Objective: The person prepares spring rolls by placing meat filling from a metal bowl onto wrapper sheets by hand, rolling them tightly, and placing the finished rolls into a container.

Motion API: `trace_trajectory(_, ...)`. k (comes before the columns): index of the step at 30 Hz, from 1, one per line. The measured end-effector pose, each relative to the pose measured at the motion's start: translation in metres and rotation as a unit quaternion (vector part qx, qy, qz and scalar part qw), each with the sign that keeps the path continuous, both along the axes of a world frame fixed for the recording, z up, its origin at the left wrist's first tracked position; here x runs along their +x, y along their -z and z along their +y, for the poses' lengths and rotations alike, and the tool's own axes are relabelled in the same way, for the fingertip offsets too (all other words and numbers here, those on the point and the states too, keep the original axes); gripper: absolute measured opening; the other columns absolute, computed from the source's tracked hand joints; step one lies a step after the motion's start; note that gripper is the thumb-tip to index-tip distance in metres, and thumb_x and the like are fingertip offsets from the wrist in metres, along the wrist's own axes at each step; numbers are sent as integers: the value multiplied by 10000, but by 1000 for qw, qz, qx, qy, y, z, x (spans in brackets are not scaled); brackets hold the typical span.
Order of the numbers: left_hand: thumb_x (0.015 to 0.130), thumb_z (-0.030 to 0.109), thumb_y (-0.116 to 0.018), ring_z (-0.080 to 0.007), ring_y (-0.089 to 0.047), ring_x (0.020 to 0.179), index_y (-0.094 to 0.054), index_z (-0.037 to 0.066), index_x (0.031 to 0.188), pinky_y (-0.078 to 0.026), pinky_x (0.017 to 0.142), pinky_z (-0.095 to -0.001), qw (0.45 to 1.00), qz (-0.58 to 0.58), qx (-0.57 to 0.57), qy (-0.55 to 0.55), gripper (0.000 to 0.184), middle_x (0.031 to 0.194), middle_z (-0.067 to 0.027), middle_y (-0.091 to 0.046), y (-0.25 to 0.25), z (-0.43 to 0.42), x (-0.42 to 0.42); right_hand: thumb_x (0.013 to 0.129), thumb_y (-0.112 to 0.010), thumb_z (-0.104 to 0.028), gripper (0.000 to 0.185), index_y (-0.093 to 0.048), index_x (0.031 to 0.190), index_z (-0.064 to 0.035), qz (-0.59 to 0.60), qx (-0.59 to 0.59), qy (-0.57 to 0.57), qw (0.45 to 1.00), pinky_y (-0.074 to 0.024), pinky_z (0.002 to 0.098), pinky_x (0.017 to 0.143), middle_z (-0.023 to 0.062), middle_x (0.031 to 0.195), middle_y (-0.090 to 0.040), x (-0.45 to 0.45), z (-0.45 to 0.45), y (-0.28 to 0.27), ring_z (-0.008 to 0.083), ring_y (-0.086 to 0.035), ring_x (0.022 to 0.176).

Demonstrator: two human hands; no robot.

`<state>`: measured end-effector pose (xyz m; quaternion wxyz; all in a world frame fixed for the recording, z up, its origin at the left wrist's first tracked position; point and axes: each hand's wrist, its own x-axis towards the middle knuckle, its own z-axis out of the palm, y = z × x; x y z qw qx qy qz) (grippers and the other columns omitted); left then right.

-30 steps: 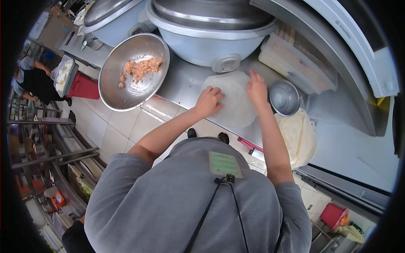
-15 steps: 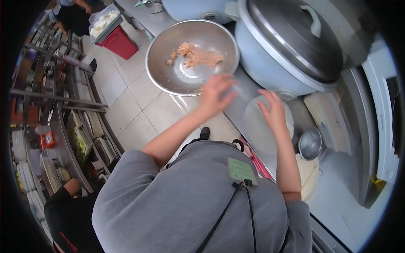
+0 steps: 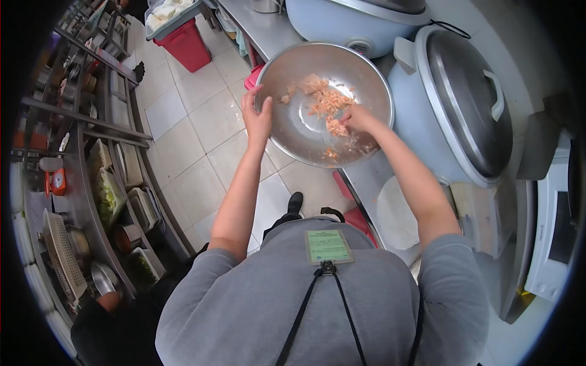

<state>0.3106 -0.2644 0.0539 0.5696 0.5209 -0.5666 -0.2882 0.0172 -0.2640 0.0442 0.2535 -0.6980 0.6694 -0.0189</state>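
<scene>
A wide metal mixing bowl (image 3: 299,146) holds a crumbly orange-pink minced mixture (image 3: 329,100), heaped mostly at its middle and far side. My left hand (image 3: 257,119) grips the bowl's left rim, thumb on the inner side and fingers outside. Inside the bowl, my right hand (image 3: 361,118) is closed with its fingertips in a clump of the mixture. The fingertips are partly hidden by that clump. Small bits of mince cling to the bowl's near wall.
Two large pale blue cookers (image 3: 421,110) (image 3: 342,27) stand right of and behind the bowl. A white round sheet (image 3: 397,213) lies on the metal counter (image 3: 363,177). Shelves with food trays (image 3: 110,198) line the left; a red bin (image 3: 186,49) stands beyond. Another person's dark sleeve (image 3: 116,332) is at lower left.
My left hand has moved onto the bowl's left rim. My right hand has gone from over the white sheet into the mince. The view has shifted, and the bowl appears closer.
</scene>
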Motion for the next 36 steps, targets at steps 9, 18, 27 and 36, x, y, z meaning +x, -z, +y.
trace_trajectory(9,728,-83,-435,-259,-500,1105,-571,45,1081,-376,950,-334,998,50,28,3,399,1096,-116,-532,-6,1,-7,725,-680,-135,185,-696,896,-68,17,-15,-34,999,-483,370,741,149,846,-657,12,-5,2,285,-634,828)
trace_trajectory(18,708,-92,-423,-255,-520,1066,-589,39,1048,-387,926,-327,999,32,21,7,401,1062,-115,-550,-7,-5,-7,714,-592,-63,54,-628,744,-37,-1,-126,-140,982,-471,416,675,162,767,-621,30,-6,1,320,-613,758)
trace_trajectory(27,716,-95,-411,-255,-515,1085,-593,35,1041,-381,944,-325,999,35,33,10,395,1074,-118,-542,-14,-4,-7,647,-623,-63,160,-663,800,-86,34,-52,-138,989,-482,409,693,150,783,-630,15,-11,3,324,-617,775)
trace_trajectory(36,717,-96,-407,-256,-512,1089,-590,30,1033,-360,974,-333,997,56,48,19,387,1079,-118,-540,-9,-6,-6,605,-746,-217,357,-634,893,-38,-79,43,-129,988,-474,400,756,146,863,-620,44,34,6,333,-597,826)
